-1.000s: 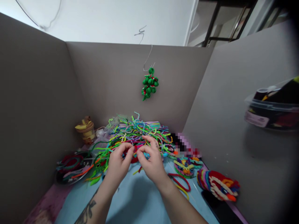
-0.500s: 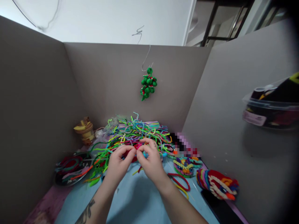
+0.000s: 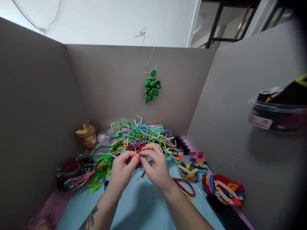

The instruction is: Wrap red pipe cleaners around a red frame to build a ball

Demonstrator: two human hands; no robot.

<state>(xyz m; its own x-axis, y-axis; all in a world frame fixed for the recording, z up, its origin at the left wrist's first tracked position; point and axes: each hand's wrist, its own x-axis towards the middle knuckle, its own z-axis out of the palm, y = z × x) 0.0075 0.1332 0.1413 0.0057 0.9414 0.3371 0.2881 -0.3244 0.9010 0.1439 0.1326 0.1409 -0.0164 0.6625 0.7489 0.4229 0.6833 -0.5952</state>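
Both hands up front over the blue tabletop (image 3: 134,207), fingertips meeting in the middle. Left hand (image 3: 122,170): grip narrow, thumb and forefinger pinched on a small red pipe-cleaner piece (image 3: 135,161). Right hand (image 3: 155,167): grip also narrow, fingers curled in, pinching the same piece from the other side. The piece sits between the two hands, lifted just off the tabletop, right at the near edge of the loose pipe-cleaner pile (image 3: 141,134). Its exact shape is mostly hidden by fingers. The pile is a multicolour tangle, mostly green, against the back cardboard wall (image 3: 112,83). Left of the pile: yellow lidded cup (image 3: 86,134) in the corner, and nearer the camera a dark round tray (image 3: 62,186) with coiled red and green pieces on it. Right of the hands: red loop (image 3: 185,186) flat on the tabletop, a multicolour woven piece (image 3: 191,171) just behind it, and a bigger striped coiled piece (image 3: 223,189) further right, near the side wall. Green beaded ornament (image 3: 152,87) hangs on a wire hook over the back wall. Clear plastic tub (image 3: 275,111) at far right, beyond the side wall, well apart from the hands.
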